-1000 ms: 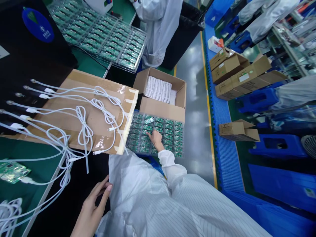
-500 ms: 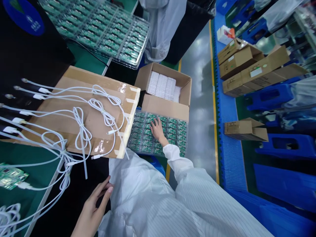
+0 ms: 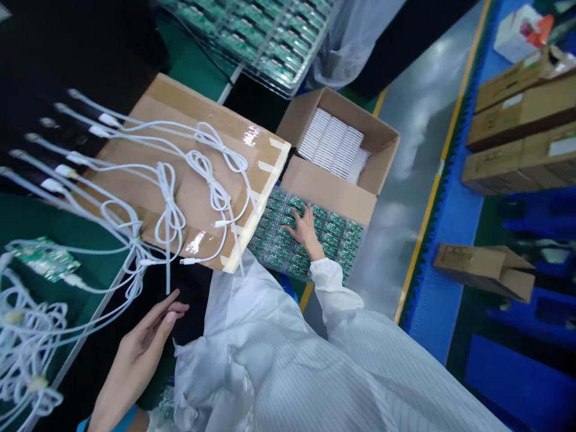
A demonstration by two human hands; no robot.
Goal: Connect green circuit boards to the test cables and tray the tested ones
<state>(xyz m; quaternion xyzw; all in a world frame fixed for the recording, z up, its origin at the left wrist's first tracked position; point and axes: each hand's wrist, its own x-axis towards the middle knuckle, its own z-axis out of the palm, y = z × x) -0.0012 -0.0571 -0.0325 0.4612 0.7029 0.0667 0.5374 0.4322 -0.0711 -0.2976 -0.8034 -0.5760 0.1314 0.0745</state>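
My right hand (image 3: 306, 232) reaches over a clear tray of green circuit boards (image 3: 330, 247), fingers spread and touching or just above the boards. Nothing shows in its grasp. Lower left, my left hand (image 3: 138, 351) hovers with loosely stretched, slightly curled fingers and no visible object. White cables (image 3: 168, 207), bundled in loops, lie across a taped cardboard sheet or box (image 3: 148, 129) near that hand. On the green bench at left, a loose circuit board (image 3: 45, 259) has a white cable plugged in.
Beyond the tray stands an open carton (image 3: 382, 159) holding rows of white flat pieces (image 3: 330, 144). Stacked clear trays of boards (image 3: 274, 45) sit on the bench at the top. Across the grey floor (image 3: 400, 180), several cardboard boxes (image 3: 517, 150) rest along a blue strip (image 3: 450, 258).
The view has swung, so the bench, carton and tray appear further right. My right hand stays over the tray with its fingers spread wider; my left hand appears lower left, still without an object.
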